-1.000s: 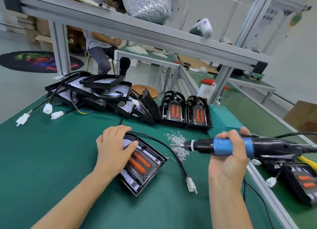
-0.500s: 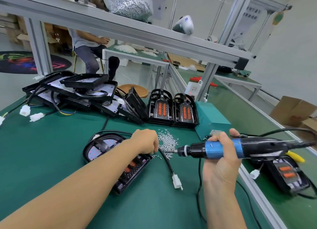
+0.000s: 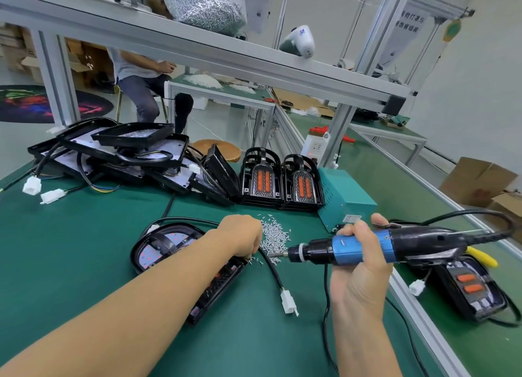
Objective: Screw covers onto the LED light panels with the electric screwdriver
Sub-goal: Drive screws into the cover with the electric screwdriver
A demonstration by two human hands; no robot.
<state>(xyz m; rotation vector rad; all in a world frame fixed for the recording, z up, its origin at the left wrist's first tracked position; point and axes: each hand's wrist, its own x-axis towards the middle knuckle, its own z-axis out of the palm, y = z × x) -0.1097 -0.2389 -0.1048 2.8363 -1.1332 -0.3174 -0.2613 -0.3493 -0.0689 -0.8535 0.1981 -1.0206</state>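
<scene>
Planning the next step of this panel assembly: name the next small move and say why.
Probably pinch one screw from the loose screw pile and set it on the electric screwdriver bit. The left hand is at the pile's edge, the right hand holds the driver level, and its tip looks bare beside the LED light panel.

A green worktop (image 3: 84, 249) fills the lower frame. Across the top runs a metal shelf (image 3: 197, 51) carrying a clear bag of small metal parts (image 3: 203, 3). A teal box (image 3: 344, 198) stands right of centre, a white power strip (image 3: 315, 147) behind it. A round wooden stool (image 3: 223, 150) sits beyond the worktop's far edge. At upper left a seated person (image 3: 141, 80) works near a colourful round rug (image 3: 28, 104). Cardboard boxes (image 3: 480, 181) lie at the right edge.
</scene>
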